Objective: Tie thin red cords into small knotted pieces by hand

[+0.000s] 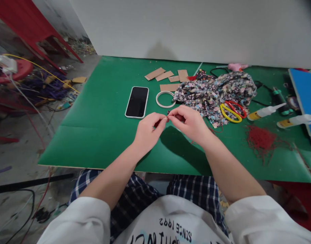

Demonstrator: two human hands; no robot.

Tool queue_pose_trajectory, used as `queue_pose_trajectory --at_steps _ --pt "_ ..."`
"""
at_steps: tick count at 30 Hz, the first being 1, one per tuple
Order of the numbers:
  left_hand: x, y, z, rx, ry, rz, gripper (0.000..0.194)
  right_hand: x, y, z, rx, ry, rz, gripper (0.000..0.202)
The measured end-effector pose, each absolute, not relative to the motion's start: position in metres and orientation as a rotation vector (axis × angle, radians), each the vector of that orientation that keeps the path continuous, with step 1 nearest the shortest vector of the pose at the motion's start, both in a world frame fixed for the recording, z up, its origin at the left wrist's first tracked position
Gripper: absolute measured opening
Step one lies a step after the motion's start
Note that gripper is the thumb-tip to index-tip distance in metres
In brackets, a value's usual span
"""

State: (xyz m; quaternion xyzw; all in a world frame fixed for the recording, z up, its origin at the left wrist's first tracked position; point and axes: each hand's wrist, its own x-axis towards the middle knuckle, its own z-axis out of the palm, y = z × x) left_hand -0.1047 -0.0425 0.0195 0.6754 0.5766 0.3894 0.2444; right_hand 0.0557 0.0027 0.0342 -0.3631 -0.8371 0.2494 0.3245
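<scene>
My left hand [149, 128] and my right hand [187, 121] meet fingertip to fingertip above the green table [102, 135]. Both are closed in a pinch on a tiny dark and reddish piece [168, 113], mostly hidden by the fingers, whose kind I cannot make out. A thin red thread [216, 130] shows just past my right wrist. Right behind the hands lies a roll of white tape [165, 99]. A phone with a dark screen [137, 102] lies to the left of my left hand. Crumpled floral fabric [213, 89] spreads behind and right of my right hand.
Scissors with red and yellow handles [231, 112] lie against the fabric. Further right are two glue bottles [264, 112], a heap of red threads [261, 139] and a blue board [306, 95]. Cardboard pieces [169, 87] lie behind the tape. A white panel [196, 30] closes the back.
</scene>
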Motion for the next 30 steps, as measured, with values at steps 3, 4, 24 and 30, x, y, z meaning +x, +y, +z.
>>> queue_pose_trajectory --at_steps 3,4,24,30 --pt "-0.104 -0.044 0.016 2.020 1.604 1.104 0.025 0.055 0.003 0.035 -1.016 -2.126 0.764 0.007" --pt "-0.104 -0.044 0.015 2.057 1.610 1.114 0.025 0.055 0.002 0.036 -1.029 -2.108 0.801 0.007" --pt "-0.110 -0.033 0.015 1.492 1.356 0.880 0.026 0.057 0.007 0.030 -0.997 -2.261 0.579 0.010" --pt "-0.124 -0.023 0.010 1.213 1.242 0.729 0.030 0.067 0.016 0.031 -1.078 -2.219 0.586 0.008"
